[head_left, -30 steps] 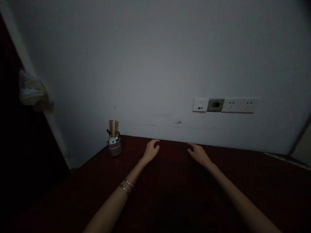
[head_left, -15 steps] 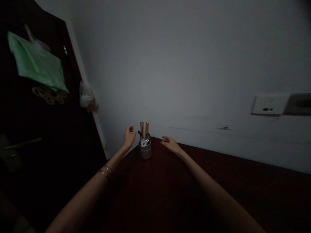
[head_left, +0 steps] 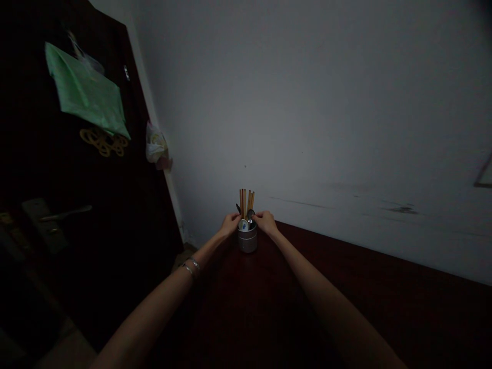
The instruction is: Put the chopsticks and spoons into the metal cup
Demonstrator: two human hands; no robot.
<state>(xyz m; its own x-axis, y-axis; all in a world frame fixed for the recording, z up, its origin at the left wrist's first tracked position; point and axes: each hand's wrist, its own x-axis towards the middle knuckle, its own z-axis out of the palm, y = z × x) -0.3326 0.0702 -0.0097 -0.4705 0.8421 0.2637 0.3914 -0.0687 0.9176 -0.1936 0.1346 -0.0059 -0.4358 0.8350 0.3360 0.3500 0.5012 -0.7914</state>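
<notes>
A grey cylindrical utensil holder (head_left: 248, 245) stands on the dark red table (head_left: 246, 292), near the wall. Several wooden chopsticks (head_left: 243, 202) rise from it, along with a white spoon with a blue mark (head_left: 243, 225) and a dark metal spoon (head_left: 251, 212). My left hand (head_left: 229, 224), with bracelets on its wrist, is closed at the holder's left rim beside the white spoon; what its fingertips pinch, if anything, is too small to make out. On the opposite side, my right hand (head_left: 266, 222) has its fingertips pinched at the metal spoon.
Behind the table rises a pale wall (head_left: 326, 128) with scuff marks. To the left is a dark door (head_left: 126, 205) with a lever handle (head_left: 67, 212), a hanging green cloth (head_left: 88, 95) and a yellow looped ornament (head_left: 103, 142). A plastic bag (head_left: 156, 146) hangs by the door frame.
Both hands have moved inward from either side to the utensils in the holder, and their fingers have closed. The head view has turned slightly left.
</notes>
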